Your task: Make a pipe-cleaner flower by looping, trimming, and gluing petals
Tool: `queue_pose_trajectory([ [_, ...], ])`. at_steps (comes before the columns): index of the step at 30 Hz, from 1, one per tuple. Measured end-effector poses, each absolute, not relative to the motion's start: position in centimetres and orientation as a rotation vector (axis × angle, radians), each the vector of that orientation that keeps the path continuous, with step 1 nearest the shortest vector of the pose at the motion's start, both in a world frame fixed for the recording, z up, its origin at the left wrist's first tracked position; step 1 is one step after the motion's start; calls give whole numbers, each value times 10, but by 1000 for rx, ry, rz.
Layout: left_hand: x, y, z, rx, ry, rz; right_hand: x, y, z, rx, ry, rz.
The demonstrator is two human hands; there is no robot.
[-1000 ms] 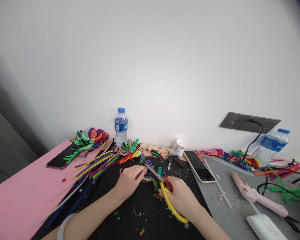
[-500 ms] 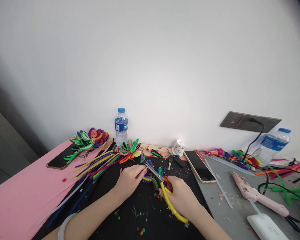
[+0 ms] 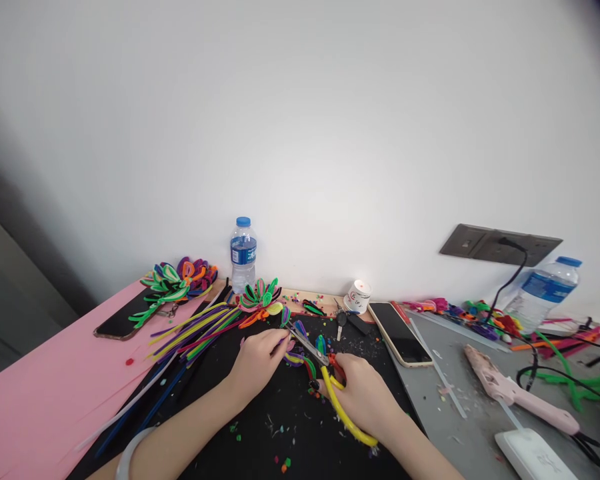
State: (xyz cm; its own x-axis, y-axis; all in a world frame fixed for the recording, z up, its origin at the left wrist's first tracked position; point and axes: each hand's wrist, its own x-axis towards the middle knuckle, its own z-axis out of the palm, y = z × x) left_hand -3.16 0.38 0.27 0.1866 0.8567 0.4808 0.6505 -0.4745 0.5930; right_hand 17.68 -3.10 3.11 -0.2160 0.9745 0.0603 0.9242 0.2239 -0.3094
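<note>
My right hand (image 3: 363,393) is closed around the handles of a pair of scissors (image 3: 347,417), yellow with some red. Their metal blades point up and left, toward the fingertips of my left hand (image 3: 260,360). That hand is pinched on a small green and purple pipe cleaner loop (image 3: 285,316), which stands up at the blade tips. My fingers hide its lower part. Just beyond the scissors are more pipe cleaner loops, one purple (image 3: 301,329) and one blue-green (image 3: 321,344). A curved multicoloured piece (image 3: 310,367) lies under the blades.
A black mat (image 3: 260,433) carries coloured clippings. Left are a bundle of pipe cleaners (image 3: 200,333), pipe cleaner flowers (image 3: 259,295) and a dark phone (image 3: 123,319). Behind stand a water bottle (image 3: 243,257) and paper cup (image 3: 357,297). Right lie a phone (image 3: 403,337) and pink glue gun (image 3: 520,393).
Both hands and the scissors stay almost in place. The view shifts very slightly; the pinched loop keeps its position at the blade tips.
</note>
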Motion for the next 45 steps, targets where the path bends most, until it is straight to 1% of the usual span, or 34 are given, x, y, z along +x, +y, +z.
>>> queue_pose_trajectory([
  [9,-30,4,-1,2282,1330,1200,177,-31,30,-1809,-2254,309],
  [18,-32,5,1,2239,1443,1161,176,-32,32,-1819,-2253,309],
  [27,-31,5,-4,2319,1387,1126,176,-31,31,-1812,-2253,318],
  [41,-30,3,0,2318,1383,1117,177,-29,31,-1784,-2226,372],
  [45,-30,3,0,2280,1338,1171,177,-28,29,-1792,-2219,407],
])
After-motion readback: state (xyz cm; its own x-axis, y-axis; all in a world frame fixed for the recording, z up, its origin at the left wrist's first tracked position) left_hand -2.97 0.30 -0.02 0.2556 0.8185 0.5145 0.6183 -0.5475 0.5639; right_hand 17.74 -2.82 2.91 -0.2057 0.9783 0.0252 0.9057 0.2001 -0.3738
